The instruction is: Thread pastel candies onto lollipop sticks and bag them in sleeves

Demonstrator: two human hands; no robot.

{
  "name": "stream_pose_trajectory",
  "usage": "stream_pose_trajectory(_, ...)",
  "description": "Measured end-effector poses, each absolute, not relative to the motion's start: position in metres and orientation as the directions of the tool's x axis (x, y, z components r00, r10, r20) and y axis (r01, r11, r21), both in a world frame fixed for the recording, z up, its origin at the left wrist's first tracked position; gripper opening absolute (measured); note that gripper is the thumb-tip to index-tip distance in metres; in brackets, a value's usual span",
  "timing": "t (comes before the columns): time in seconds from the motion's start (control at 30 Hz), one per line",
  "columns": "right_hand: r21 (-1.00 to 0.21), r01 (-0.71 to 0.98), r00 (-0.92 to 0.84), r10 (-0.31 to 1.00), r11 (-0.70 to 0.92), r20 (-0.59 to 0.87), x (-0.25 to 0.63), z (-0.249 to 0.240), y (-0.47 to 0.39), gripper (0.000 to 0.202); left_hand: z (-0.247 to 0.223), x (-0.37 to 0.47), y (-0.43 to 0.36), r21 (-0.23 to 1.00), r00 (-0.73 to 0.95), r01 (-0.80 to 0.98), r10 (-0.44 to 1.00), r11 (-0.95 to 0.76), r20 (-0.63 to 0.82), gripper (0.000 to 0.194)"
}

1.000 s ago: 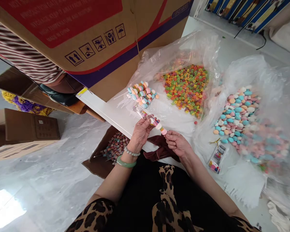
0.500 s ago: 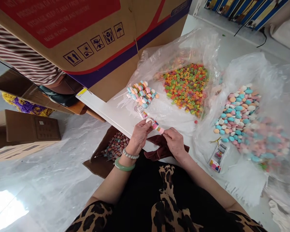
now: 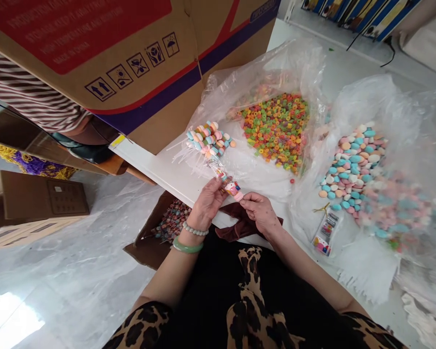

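A small clear bag with a colourful print (image 3: 233,188) stretches between my two hands above the table's front edge. My left hand (image 3: 210,198), wearing a bead bracelet and a green bangle, is closed on the bag's left part. With thumb and fingertips, my right hand (image 3: 258,211) pinches the pink end of a candy stick (image 3: 239,197), most of which the bag covers. Just beyond lie several strung pastel candies (image 3: 210,138) with white sticks. Beneath my hands is a dark brown cloth (image 3: 236,228).
Plastic bags hold ring candies (image 3: 276,128) and loose pastel candies (image 3: 354,165). A stack of printed bags (image 3: 326,233) lies at right, near white sticks (image 3: 370,276). A large carton (image 3: 145,111) stands at back left; an open box of candies (image 3: 170,218) sits below the table.
The printed part of the bag has come further over the candy stick, close to my right fingertips, so less candy shows. Both hands stay near the same spot.
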State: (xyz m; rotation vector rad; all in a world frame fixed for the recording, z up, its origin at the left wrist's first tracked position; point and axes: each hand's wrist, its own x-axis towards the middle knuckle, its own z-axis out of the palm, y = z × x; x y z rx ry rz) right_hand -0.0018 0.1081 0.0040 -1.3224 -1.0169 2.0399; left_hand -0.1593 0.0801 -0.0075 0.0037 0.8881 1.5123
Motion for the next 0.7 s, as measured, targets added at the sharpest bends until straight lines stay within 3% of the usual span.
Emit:
stream_pose_trajectory(0.27, -0.927, 0.211, -0.286, 0.887, -0.310, -0.362, 0.002, -0.001, 0.114, 0.018, -0.002, -0.149, 0.081, 0.555, -0.313, -0.831, 0.836, -0.011, -0.451, 0.019)
stream_pose_trajectory(0.37, -0.893, 0.114, -0.329, 0.832, -0.435, -0.447, 0.001, 0.000, 0.113, 0.018, -0.001, -0.141, 0.079, 0.565, -0.337, -0.824, 0.840, -0.044, -0.425, 0.021)
stream_pose_trajectory(0.5, -0.741, -0.053, -0.438, 0.683, -0.669, -0.585, 0.000, 0.004, 0.113, 0.025, -0.001, -0.137, 0.076, 0.522, -0.243, -0.852, 0.858, 0.034, -0.453, 0.030)
stream_pose_trajectory(0.7, -0.663, -0.032, -0.527, 0.576, -0.748, -0.625, 0.006, 0.009, 0.116, 0.027, -0.006, -0.133, 0.072, 0.540, -0.135, -0.825, 0.871, 0.165, -0.472, 0.032)
